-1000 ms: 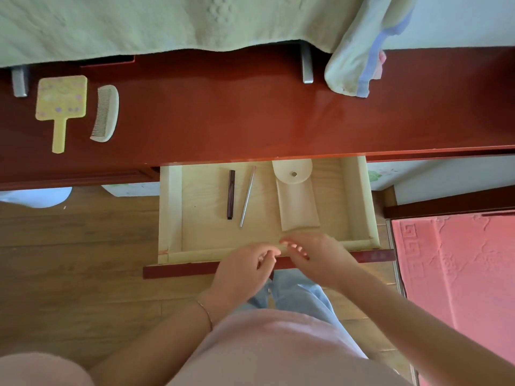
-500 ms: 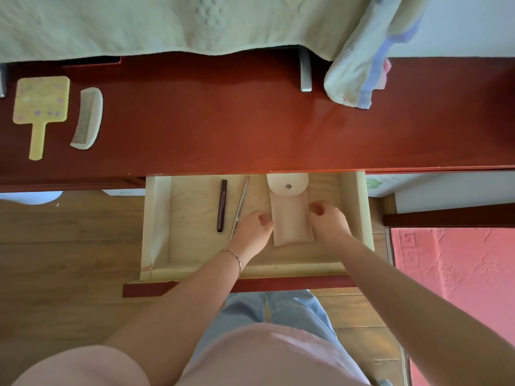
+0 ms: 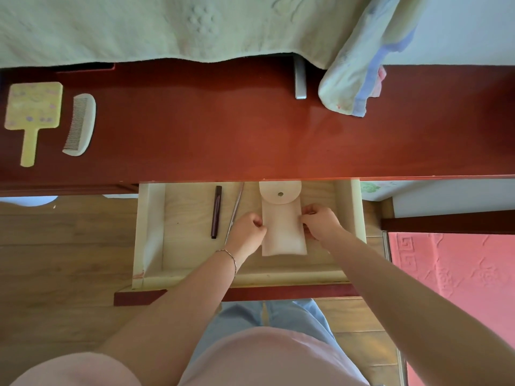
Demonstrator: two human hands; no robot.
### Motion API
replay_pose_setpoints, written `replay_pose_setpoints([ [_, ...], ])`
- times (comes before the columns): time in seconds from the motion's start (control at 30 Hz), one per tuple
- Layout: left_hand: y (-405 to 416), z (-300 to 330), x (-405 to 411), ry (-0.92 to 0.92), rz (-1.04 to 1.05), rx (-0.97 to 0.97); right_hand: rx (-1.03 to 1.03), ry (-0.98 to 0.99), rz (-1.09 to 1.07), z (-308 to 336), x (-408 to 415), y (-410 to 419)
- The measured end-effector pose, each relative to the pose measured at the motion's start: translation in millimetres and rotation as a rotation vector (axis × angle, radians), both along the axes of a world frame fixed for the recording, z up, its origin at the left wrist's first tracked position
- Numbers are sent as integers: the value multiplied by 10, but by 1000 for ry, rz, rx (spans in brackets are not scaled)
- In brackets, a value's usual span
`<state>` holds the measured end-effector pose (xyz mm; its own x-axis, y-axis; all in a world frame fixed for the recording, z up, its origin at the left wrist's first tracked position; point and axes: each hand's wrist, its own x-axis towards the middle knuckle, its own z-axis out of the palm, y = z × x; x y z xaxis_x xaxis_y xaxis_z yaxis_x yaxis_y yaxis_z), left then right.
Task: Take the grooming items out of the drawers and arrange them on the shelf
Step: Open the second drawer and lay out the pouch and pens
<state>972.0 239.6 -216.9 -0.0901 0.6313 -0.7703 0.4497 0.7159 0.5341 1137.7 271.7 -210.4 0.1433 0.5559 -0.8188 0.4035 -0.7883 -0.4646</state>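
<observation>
A green blanket point(image 3: 139, 26) hangs over the back of the red-brown shelf point(image 3: 250, 129), and a folded towel point(image 3: 359, 76) droops onto the shelf's right part. Below the shelf's front edge a pale wooden drawer point(image 3: 150, 232) stands pulled open. On the shelf's left end lie a yellow hand mirror point(image 3: 32, 110) and, just beside it, a pale comb point(image 3: 80, 125), apart from each other. Inside the drawer a beige pouch point(image 3: 281, 227) with a snap flap lies flat on the bottom. The left hand point(image 3: 248, 229) pinches its left edge, fingers curled; the right hand point(image 3: 320, 221) pinches its right edge likewise. Left of the pouch lie a dark slim stick point(image 3: 216, 211) and a thin metal tool point(image 3: 235, 210), both untouched.
</observation>
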Motion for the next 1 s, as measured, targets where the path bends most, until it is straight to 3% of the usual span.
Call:
replay_pose_setpoints([
  [0.2,-55,191,-256,-158,-6,1,-94,313,-83,291,34,-13],
  [0.6,-228,633,-979,-603,69,-177,-216,502,232,851,-360,-66],
  [1.0,-108,930,-1588,-603,-31,-124,-251,550,396,1236,-896,121],
])
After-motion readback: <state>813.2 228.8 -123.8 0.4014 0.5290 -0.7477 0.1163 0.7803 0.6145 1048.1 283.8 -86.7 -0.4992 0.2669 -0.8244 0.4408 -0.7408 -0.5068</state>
